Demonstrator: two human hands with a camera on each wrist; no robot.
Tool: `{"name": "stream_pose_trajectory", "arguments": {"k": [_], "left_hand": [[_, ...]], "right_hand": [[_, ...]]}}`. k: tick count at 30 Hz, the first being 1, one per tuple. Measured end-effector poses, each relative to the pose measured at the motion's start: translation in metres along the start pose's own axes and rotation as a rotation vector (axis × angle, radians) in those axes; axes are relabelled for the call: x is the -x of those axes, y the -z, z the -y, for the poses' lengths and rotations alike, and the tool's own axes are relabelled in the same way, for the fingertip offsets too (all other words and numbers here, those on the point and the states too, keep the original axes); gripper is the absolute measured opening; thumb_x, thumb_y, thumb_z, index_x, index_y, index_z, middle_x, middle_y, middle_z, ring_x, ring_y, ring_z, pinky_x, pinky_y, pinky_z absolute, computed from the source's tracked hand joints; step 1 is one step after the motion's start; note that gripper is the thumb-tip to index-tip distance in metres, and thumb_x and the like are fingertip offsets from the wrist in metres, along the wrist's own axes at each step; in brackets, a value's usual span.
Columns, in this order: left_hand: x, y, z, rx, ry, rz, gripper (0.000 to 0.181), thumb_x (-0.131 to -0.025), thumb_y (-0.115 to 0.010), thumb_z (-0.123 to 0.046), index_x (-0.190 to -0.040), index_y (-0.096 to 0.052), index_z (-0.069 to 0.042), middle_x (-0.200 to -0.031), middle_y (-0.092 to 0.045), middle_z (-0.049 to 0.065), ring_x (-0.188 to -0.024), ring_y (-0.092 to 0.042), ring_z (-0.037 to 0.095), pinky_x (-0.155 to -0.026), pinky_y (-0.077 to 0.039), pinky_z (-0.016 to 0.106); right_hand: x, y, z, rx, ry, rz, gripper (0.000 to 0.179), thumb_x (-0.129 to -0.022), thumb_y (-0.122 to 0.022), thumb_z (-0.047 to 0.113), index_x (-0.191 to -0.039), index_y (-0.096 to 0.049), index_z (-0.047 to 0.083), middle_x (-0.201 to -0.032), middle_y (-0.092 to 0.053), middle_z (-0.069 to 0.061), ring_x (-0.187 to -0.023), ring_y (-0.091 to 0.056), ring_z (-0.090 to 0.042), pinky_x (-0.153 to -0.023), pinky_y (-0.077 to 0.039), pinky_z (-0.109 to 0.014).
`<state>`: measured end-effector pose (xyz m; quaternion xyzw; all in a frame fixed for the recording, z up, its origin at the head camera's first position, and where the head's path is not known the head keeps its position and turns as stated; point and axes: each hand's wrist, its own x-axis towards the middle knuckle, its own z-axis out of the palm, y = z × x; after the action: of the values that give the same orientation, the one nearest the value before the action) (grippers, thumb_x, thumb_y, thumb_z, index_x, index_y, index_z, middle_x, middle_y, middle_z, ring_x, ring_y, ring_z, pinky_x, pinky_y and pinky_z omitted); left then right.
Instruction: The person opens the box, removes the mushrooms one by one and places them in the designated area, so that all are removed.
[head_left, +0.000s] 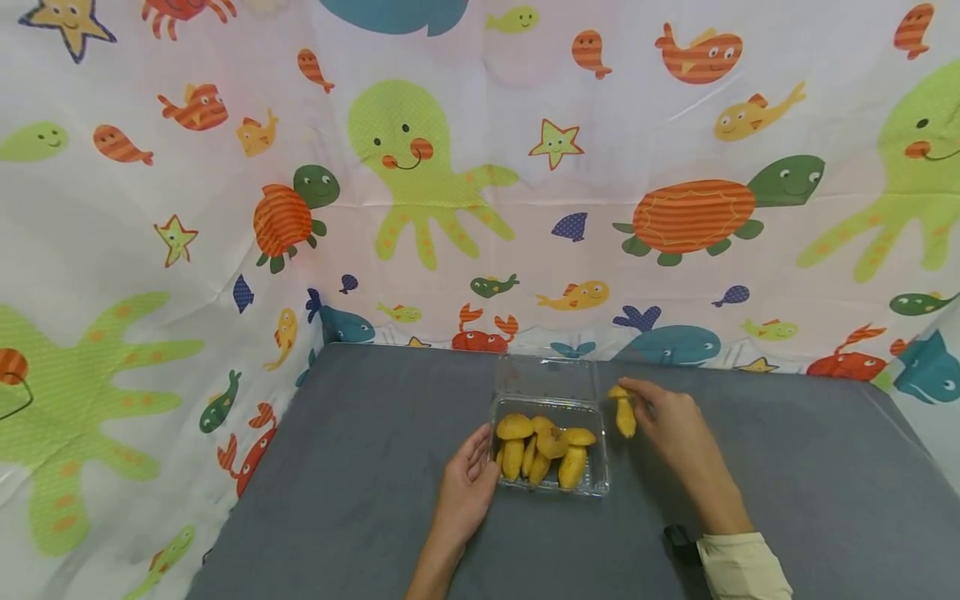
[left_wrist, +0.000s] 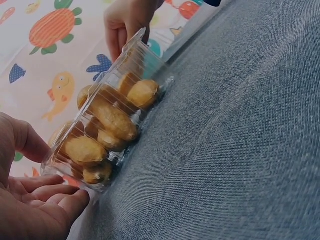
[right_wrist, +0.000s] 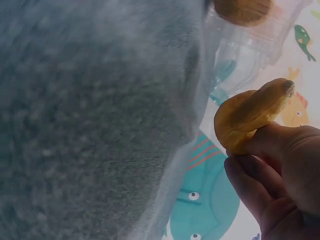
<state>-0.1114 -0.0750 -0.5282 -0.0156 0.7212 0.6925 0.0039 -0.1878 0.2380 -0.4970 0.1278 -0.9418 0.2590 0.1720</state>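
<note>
A yellow-brown mushroom (head_left: pixel 624 415) is pinched by its cap between the thumb and fingers of my right hand (head_left: pixel 671 429), just right of a clear plastic box (head_left: pixel 606 467). In the right wrist view the held mushroom (right_wrist: pixel 252 112) shows its cap and stem. Inside the box lie several similar mushrooms (head_left: pixel 513 427), caps toward the far side. My left hand (head_left: pixel 468 483) holds the box's left side; in the left wrist view its thumb (left_wrist: pixel 35 145) is at the rim and its fingers (left_wrist: pixel 55 197) are by the lower edge.
The box's clear lid (head_left: pixel 547 377) is folded back toward the wall. Everything rests on a grey cloth-covered table (head_left: pixel 360 500). A curtain printed with sea animals (head_left: pixel 465 275) hangs behind and to the left. A black band (head_left: pixel 681 546) is near my right wrist.
</note>
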Motion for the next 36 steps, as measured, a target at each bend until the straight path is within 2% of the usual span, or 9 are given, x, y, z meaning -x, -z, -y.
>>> {"name": "stream_pose_trajectory", "arguments": {"k": [7,14,19,25,33,36], "left_hand": [[-0.001,0.0,-0.001,0.002,0.004,0.001,0.062,-0.095,-0.054,0.001,-0.157,-0.047,0.0,-0.16,-0.05,0.018,-0.151,-0.044,0.034,-0.124,-0.034,0.048],[-0.002,0.0,-0.002,-0.003,0.003,-0.003,0.062,-0.096,-0.053,0.0,-0.157,-0.047,0.0,-0.16,-0.049,0.019,-0.151,-0.043,0.034,-0.124,-0.034,0.048],[-0.002,-0.001,-0.001,-0.003,0.005,-0.002,0.062,-0.096,-0.053,0.001,-0.157,-0.047,0.0,-0.159,-0.049,0.019,-0.15,-0.044,0.034,-0.124,-0.034,0.046],[-0.001,-0.001,-0.002,0.001,-0.031,0.008,0.06,-0.097,-0.054,0.002,-0.157,-0.046,0.003,-0.159,-0.048,0.024,-0.15,-0.044,0.038,-0.123,-0.035,0.05],[0.0,-0.001,-0.002,0.009,-0.039,0.012,0.06,-0.098,-0.054,0.002,-0.157,-0.046,0.001,-0.16,-0.047,0.023,-0.151,-0.043,0.038,-0.124,-0.035,0.051],[0.0,0.0,-0.002,0.01,-0.032,0.014,0.06,-0.098,-0.054,0.002,-0.158,-0.045,0.002,-0.16,-0.047,0.023,-0.151,-0.042,0.038,-0.124,-0.034,0.05]], "right_hand": [[-0.002,-0.005,-0.007,0.034,-0.002,0.077,0.033,-0.096,-0.068,-0.005,-0.128,-0.072,0.0,-0.092,-0.076,-0.017,-0.059,-0.051,-0.017,-0.053,-0.048,-0.038],[-0.004,-0.006,-0.009,0.044,-0.011,0.096,0.03,-0.098,-0.068,-0.002,-0.128,-0.072,0.0,-0.096,-0.076,-0.017,-0.061,-0.051,-0.019,-0.056,-0.046,-0.039],[-0.004,-0.008,-0.01,0.06,-0.027,0.136,0.03,-0.099,-0.068,-0.001,-0.128,-0.072,0.002,-0.103,-0.077,-0.018,-0.067,-0.056,-0.02,-0.062,-0.055,-0.044],[-0.004,-0.008,-0.011,0.063,-0.037,0.16,0.029,-0.1,-0.068,0.0,-0.129,-0.072,0.003,-0.109,-0.077,-0.018,-0.071,-0.06,-0.02,-0.068,-0.059,-0.049],[-0.004,-0.005,-0.01,0.052,-0.007,0.17,0.03,-0.099,-0.068,-0.001,-0.129,-0.073,0.004,-0.114,-0.077,-0.018,-0.074,-0.061,-0.021,-0.07,-0.058,-0.049],[-0.003,-0.005,-0.01,0.046,0.009,0.17,0.03,-0.099,-0.069,-0.001,-0.128,-0.073,0.004,-0.118,-0.076,-0.019,-0.078,-0.065,-0.023,-0.075,-0.06,-0.053]]}}
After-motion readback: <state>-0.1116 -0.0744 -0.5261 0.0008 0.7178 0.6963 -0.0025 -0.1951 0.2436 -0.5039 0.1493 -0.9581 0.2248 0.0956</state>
